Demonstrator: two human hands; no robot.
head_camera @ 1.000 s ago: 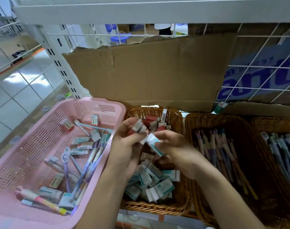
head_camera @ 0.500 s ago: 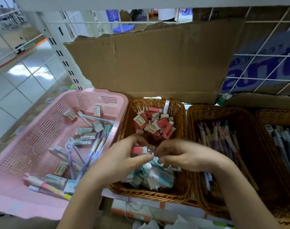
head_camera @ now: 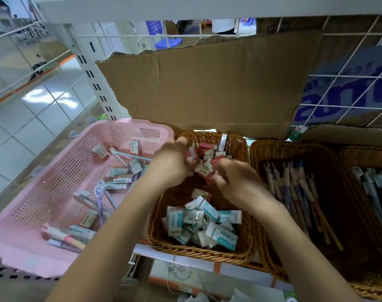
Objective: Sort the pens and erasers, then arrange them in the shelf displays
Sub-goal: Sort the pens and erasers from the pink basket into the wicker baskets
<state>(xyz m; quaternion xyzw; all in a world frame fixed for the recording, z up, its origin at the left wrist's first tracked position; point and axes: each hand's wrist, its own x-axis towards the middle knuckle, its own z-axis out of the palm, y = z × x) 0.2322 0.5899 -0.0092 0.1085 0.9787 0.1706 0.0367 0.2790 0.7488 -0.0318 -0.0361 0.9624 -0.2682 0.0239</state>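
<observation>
Left hand (head_camera: pixel 174 165) and right hand (head_camera: pixel 236 180) curl among red erasers (head_camera: pixel 207 147), 12 o'clock in the basket (head_camera: pixel 198 252); grip unclear. Pink tray (head_camera: pixel 55 192), 9 o'clock, holds lots unsorted.

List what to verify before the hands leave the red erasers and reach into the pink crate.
1. Far end of the wicker basket: red erasers piled there, ok.
2. Near end: teal erasers piled there, ok.
3. Gap between the piles: not ok, one stray eraser lies there.
4. The left hand and right hand emptied: cannot tell, both blurred among the red erasers.
5. The pink crate sorted out: not ok, loose erasers and pens lie mixed in it.
</observation>
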